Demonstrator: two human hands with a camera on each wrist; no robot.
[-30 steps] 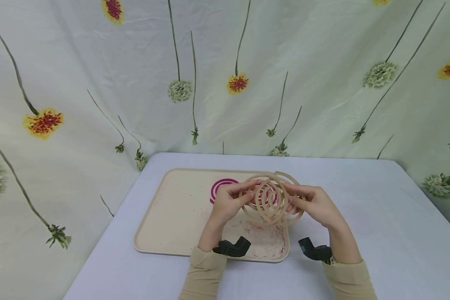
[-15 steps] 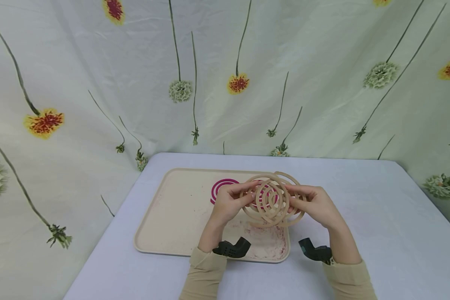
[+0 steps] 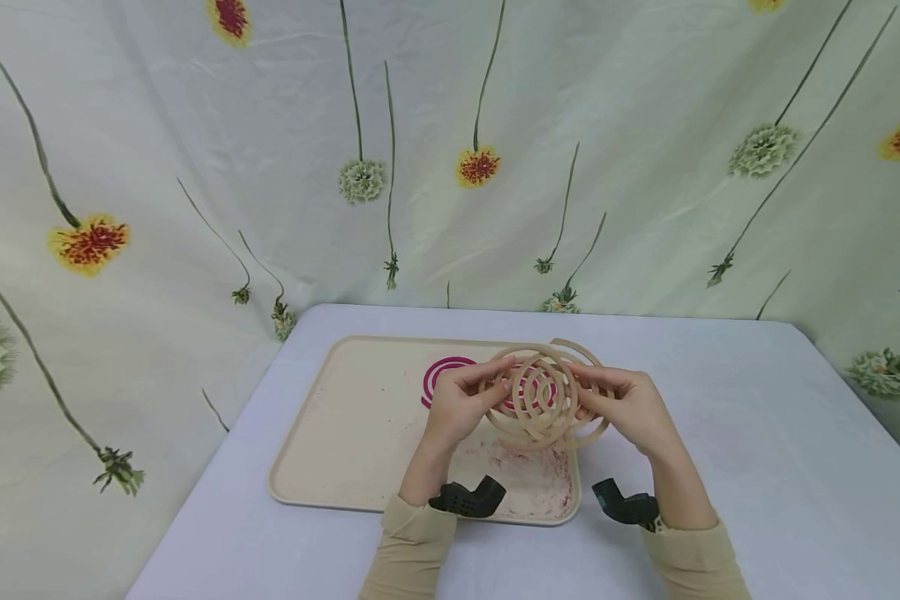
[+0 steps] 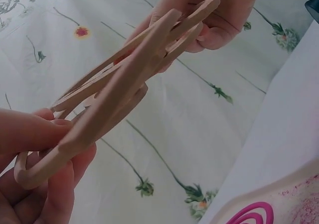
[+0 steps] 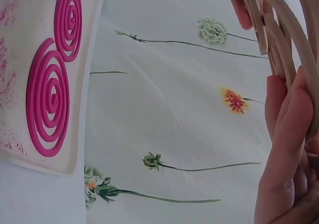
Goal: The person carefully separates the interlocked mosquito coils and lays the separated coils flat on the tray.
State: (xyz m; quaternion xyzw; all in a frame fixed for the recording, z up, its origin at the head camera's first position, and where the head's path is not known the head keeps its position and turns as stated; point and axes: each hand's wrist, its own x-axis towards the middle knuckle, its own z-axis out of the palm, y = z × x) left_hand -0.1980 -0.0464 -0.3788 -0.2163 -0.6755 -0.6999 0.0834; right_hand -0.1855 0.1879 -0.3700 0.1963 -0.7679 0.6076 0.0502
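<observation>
Below frame centre, my left hand (image 3: 455,408) and right hand (image 3: 634,408) are pinching tan coils (image 4: 118,83), seemingly working them apart; the next move is wanting gentleness.

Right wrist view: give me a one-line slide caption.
The right hand grips tan coils beside two pink spirals on a tray.

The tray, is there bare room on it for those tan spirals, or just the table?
Both! The tray has bare room between its left rim and the left hand. The table is bare right of the right hand. The tray's back right is crowded: pink spirals lie there, and in the head view the held tan spirals overlap them.
</observation>
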